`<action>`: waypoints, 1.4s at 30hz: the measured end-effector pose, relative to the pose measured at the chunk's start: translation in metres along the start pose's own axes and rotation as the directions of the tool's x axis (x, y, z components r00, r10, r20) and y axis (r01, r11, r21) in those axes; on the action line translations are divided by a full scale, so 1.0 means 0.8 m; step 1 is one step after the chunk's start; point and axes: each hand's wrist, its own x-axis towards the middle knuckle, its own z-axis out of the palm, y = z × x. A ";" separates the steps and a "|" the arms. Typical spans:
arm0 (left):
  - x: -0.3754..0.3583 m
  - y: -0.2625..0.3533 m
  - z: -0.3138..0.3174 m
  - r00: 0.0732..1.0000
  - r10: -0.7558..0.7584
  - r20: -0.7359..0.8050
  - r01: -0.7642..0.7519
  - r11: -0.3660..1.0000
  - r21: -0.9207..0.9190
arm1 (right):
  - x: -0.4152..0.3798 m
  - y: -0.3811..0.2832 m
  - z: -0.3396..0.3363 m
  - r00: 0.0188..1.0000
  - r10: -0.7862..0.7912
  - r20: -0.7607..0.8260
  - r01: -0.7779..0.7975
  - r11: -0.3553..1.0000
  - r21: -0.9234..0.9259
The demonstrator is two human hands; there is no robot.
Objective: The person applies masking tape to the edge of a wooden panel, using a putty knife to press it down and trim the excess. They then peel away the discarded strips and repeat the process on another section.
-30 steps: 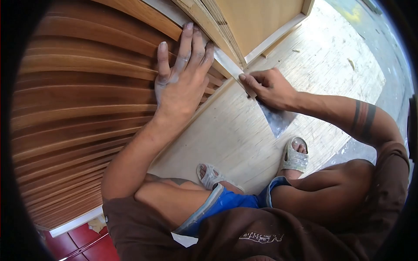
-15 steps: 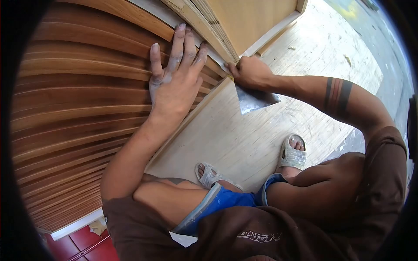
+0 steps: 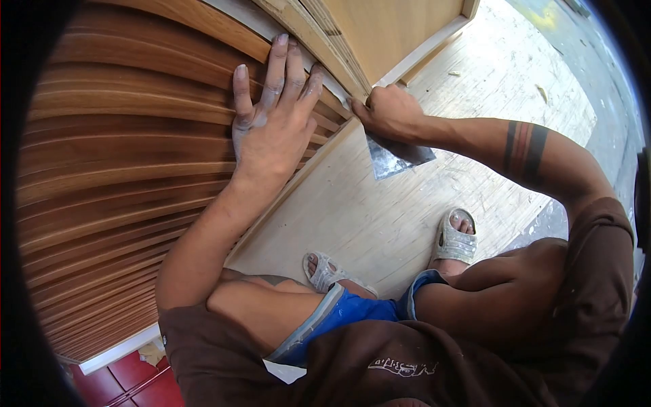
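My left hand (image 3: pixel 274 125) lies flat with fingers spread on a brown slatted wood panel (image 3: pixel 129 129), its fingertips reaching the panel's upper edge strip. Putty-like white smears mark its fingers. At the panel's corner, my right hand (image 3: pixel 390 114) is closed, thumb side against the edge where the panel meets a pale wooden frame (image 3: pixel 319 51). A shiny silvery sheet-like piece (image 3: pixel 397 158) with a pointed lower corner sticks out beneath that hand; the fingers cover its upper part.
A whitish wooden board floor (image 3: pixel 352 203) with scraps on it extends under my sandalled feet (image 3: pixel 458 237). The light wooden cabinet-like box (image 3: pixel 400 34) stands beyond my right hand. Red tiles (image 3: pixel 132 376) show at the lower left.
My right hand has shifted very slightly up and left at the corner, and the silvery piece tilts a little differently. A small yellow bit by the thumb is now hidden. My left hand stays put.
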 end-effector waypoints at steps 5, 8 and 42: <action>0.000 0.000 -0.002 1.000 0.000 0.008 0.000 1.000 -0.010 | 0.009 -0.004 0.006 1.000 0.023 0.009 -0.023 1.000 -0.015; 0.000 0.000 -0.003 1.000 0.004 0.027 -0.003 1.000 -0.018 | 0.009 -0.014 0.007 0.998 0.057 0.001 -0.057 0.998 -0.016; -0.018 0.094 0.059 0.996 0.084 0.040 -0.086 0.996 0.040 | 0.011 -0.005 -0.002 0.976 0.096 0.194 -0.106 0.994 0.040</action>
